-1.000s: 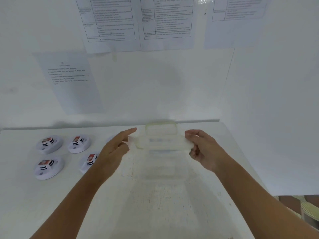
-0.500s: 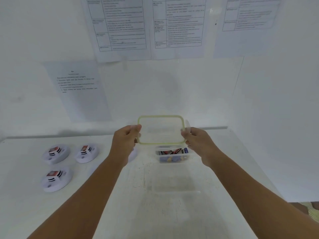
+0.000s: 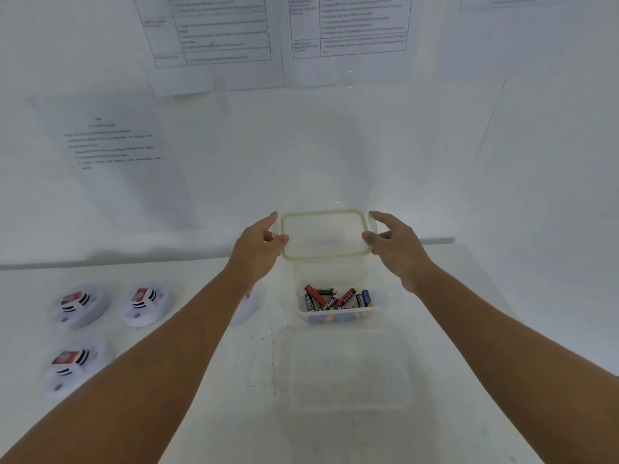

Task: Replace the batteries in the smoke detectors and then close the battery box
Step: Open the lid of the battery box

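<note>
head view: left hand and right hand pinched the short ends of the lid, thumb and fingers curled on its green-rimmed edge, lid raised above the box. box stood open on the table, batteries loose inside. three detectors lay well left of the box; a fourth showed partly behind the left forearm. papers hung on the wall.
</note>
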The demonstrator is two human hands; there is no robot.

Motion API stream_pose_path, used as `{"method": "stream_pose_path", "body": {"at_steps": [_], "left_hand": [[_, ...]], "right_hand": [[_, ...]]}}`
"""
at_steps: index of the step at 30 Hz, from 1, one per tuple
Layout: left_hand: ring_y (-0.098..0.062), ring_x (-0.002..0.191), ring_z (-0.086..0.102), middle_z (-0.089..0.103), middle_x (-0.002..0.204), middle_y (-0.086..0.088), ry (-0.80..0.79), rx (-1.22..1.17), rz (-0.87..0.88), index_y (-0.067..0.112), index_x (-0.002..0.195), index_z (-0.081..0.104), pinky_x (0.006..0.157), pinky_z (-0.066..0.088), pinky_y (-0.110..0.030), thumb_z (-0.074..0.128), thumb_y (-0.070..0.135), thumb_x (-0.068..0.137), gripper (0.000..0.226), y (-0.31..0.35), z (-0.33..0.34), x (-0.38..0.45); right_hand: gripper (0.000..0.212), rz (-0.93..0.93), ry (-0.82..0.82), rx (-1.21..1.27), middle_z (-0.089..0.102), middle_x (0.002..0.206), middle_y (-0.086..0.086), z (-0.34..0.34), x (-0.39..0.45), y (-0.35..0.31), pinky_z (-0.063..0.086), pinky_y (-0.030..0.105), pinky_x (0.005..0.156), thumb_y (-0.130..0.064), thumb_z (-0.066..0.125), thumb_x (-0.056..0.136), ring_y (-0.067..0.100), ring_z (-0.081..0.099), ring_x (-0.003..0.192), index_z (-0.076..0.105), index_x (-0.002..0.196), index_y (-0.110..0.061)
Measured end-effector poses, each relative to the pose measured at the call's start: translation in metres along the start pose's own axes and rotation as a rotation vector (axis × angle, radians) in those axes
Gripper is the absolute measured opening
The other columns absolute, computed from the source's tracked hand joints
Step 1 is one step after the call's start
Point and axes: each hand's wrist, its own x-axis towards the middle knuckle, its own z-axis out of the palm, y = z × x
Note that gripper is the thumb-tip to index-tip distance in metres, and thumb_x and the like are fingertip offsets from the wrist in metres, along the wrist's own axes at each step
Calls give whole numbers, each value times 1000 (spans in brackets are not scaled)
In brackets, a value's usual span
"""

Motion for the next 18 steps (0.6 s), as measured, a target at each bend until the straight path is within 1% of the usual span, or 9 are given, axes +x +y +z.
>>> {"method": "stream_pose_path", "body": {"at_steps": [2, 3, 5, 7, 10, 12, 13, 15, 18], "left_hand": [[-17, 79, 62, 57, 74, 0, 8, 19, 4, 23, 154, 46, 100, 56, -44, 69, 21, 98, 60, -2, 8, 12], [-17, 79, 63, 58, 73, 1, 13, 25, 1, 23, 153, 47, 100, 56, -47, 70, 20, 97, 60, -3, 12, 17], [-18, 83, 67, 65, 78, -4, 8, 50, -18, 24, 152, 48, 100, 56, -44, 70, 21, 97, 59, -4, 19, 26], [-23, 91, 70, 71, 87, -8, 5, 76, -33, 25, 151, 49, 101, 55, -43, 72, 22, 96, 60, -9, 25, 35], [-25, 93, 72, 72, 86, -4, -2, 120, -62, 25, 149, 52, 100, 55, -42, 74, 23, 95, 58, -16, 32, 43], [-24, 89, 72, 72, 87, -7, -13, 138, -83, 24, 148, 55, 94, 56, -37, 75, 23, 94, 57, -21, 35, 44], [-22, 85, 72, 73, 88, -10, -23, 149, -90, 22, 146, 56, 87, 56, -32, 76, 22, 93, 57, -24, 36, 45], [-14, 75, 67, 73, 86, -12, -46, 182, -110, 20, 145, 57, 73, 50, -23, 77, 22, 92, 56, -29, 37, 45], [-8, 71, 65, 72, 84, -10, -71, 254, -140, 21, 144, 57, 63, 43, -14, 78, 23, 92, 57, -34, 37, 45]], "right_hand": [[46, -1, -28, -10, 69, 106, 9, -3, 19, 7, 45, 29, 78, -30, 68, 97, 21, 69, 100, 54, 139, -41], [45, 0, -42, -13, 69, 106, 10, -5, 27, 10, 45, 27, 75, -27, 69, 97, 21, 70, 96, 54, 138, -39], [44, 5, -69, -32, 69, 104, 11, -8, 43, 16, 46, 26, 72, -24, 70, 96, 19, 71, 91, 55, 135, -36], [42, 9, -98, -45, 68, 100, 10, -9, 56, 23, 47, 26, 71, -24, 72, 95, 20, 70, 92, 55, 131, -37], [42, 16, -124, -81, 63, 88, 3, -7, 68, 35, 45, 26, 70, -24, 74, 94, 18, 64, 92, 56, 130, -36], [42, 14, -141, -101, 58, 82, 0, -6, 72, 43, 45, 26, 69, -24, 74, 93, 15, 60, 83, 56, 129, -34], [41, 16, -149, -108, 56, 81, -2, -5, 74, 46, 44, 26, 68, -24, 74, 93, 14, 58, 79, 56, 129, -33], [40, 24, -167, -120, 55, 79, -3, -4, 75, 53, 43, 26, 67, -24, 74, 93, 12, 56, 77, 57, 129, -31], [39, 21, -190, -169, 56, 79, -3, -2, 74, 59, 43, 25, 66, -25, 75, 93, 11, 57, 78, 57, 127, -30]]}}
